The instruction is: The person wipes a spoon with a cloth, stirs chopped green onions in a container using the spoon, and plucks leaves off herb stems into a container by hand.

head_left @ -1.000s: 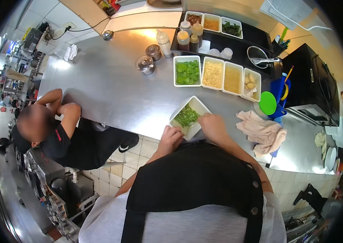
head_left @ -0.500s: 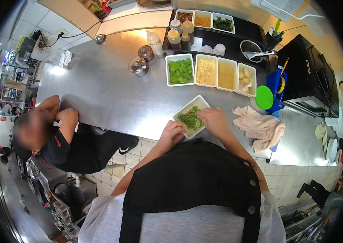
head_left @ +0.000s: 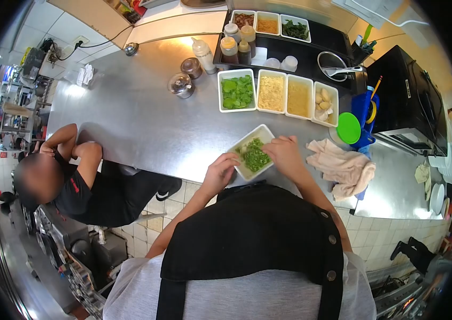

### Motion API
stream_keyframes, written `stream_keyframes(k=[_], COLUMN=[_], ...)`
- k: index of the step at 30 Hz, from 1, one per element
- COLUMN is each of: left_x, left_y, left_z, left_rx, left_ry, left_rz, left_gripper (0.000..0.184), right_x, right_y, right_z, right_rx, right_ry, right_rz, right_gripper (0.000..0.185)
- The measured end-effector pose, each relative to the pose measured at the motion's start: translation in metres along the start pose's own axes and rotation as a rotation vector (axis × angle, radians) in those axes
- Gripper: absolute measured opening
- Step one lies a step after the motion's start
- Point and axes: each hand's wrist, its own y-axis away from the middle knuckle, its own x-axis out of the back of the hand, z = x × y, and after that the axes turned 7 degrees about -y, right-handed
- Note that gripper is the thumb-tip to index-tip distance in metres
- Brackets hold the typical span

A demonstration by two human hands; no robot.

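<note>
A white rectangular container [head_left: 263, 129] stands at the near edge of the steel counter, turned at an angle, with finely chopped green herbs [head_left: 254, 156] in it. At its left rim is my left hand [head_left: 220, 173], fingers curled and tips drawn together just over the edge. My right hand [head_left: 286, 154] reaches over the right rim, its fingers pinched at the side of the herbs. What either hand holds between its fingertips is too small to make out.
Behind stand white tubs of green leaves [head_left: 237, 92], minced pale food [head_left: 271, 92], yellowish paste [head_left: 299, 97] and peeled pieces [head_left: 323, 101]. A cloth [head_left: 341, 166] and a green lid [head_left: 348, 128] lie right. Another person [head_left: 95, 186] leans on the counter at left.
My left hand has shifted a little left and up, its fingertips now at the rim. The right hand has risen slightly, and more of the herbs show. The person at left has moved an arm slightly.
</note>
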Motion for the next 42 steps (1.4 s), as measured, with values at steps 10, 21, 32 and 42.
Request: stream_keyframes(k=[10, 21, 32, 42], left_x=[-0.002, -0.004, -0.006, -0.025], left_y=[0.000, -0.002, -0.028, -0.049], left_z=[-0.005, -0.004, 0.000, -0.001], left_rx=[0.010, -0.027, 0.214, 0.242], left_ry=[-0.004, -0.069, -0.196, -0.099], left_rz=[0.004, -0.004, 0.165, 0.033], left_gripper=[0.023, 0.024, 0.017, 0.018], right_x=[0.007, 0.026, 0.024, -0.005], right_y=[0.004, 0.010, 0.012, 0.019], right_z=[0.003, -0.014, -0.010, 0.002], right_rx=[-0.165, -0.171, -0.043, 0.034], right_ry=[0.056, 0.013, 0.044, 0.031], right_rz=[0.119, 0.164, 0.092, 0.319], right_gripper=[0.013, 0.016, 0.018, 0.020])
